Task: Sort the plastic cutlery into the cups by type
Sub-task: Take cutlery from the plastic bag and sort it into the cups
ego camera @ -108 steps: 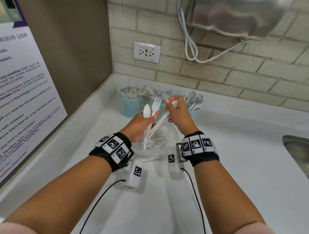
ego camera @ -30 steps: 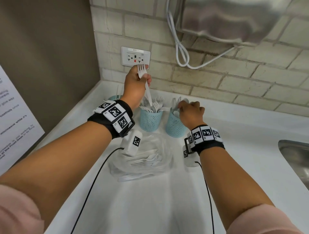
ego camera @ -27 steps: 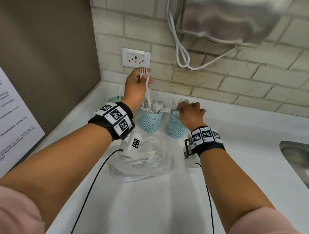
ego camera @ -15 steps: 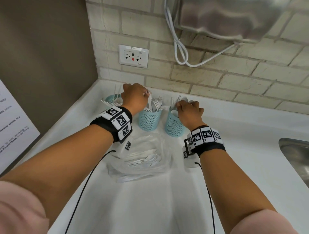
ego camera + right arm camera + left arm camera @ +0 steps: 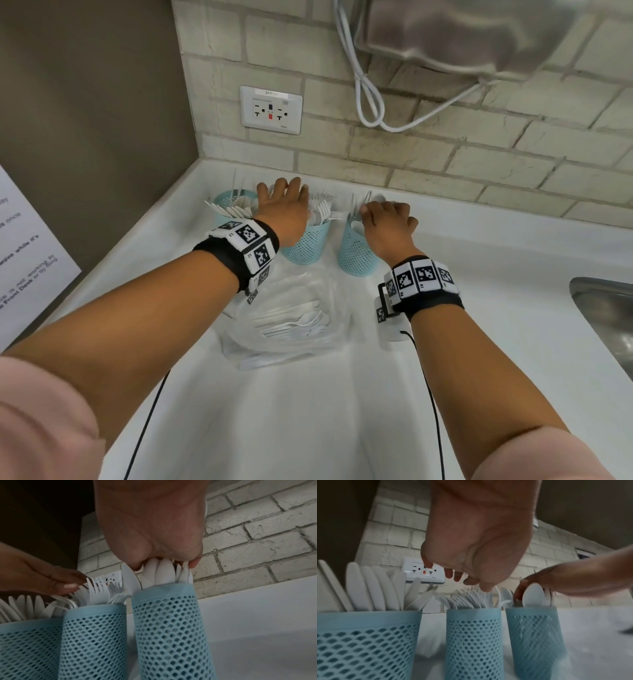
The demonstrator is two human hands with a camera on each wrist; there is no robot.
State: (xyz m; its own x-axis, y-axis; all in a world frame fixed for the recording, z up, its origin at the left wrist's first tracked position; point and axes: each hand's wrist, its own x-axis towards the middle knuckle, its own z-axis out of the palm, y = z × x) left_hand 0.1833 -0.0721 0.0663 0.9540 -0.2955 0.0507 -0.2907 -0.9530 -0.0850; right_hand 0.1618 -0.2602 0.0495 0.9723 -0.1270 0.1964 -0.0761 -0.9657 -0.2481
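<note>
Left hand (image 5: 286,209) spread flat, pressing forks (image 5: 97,592) level in middle cup (image 5: 306,245); right hand's fingers (image 5: 193,563) pinching spoons (image 5: 164,572), seating them in right cup (image 5: 356,253).

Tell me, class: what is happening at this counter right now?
A person is sorting white plastic cutlery into three blue mesh cups. The left hand hovers open over the middle cup of forks. The right hand has its fingers curled round the tops of the spoons in the right cup. The left cup holds knives. More cutlery lies in a clear plastic bag.
</note>
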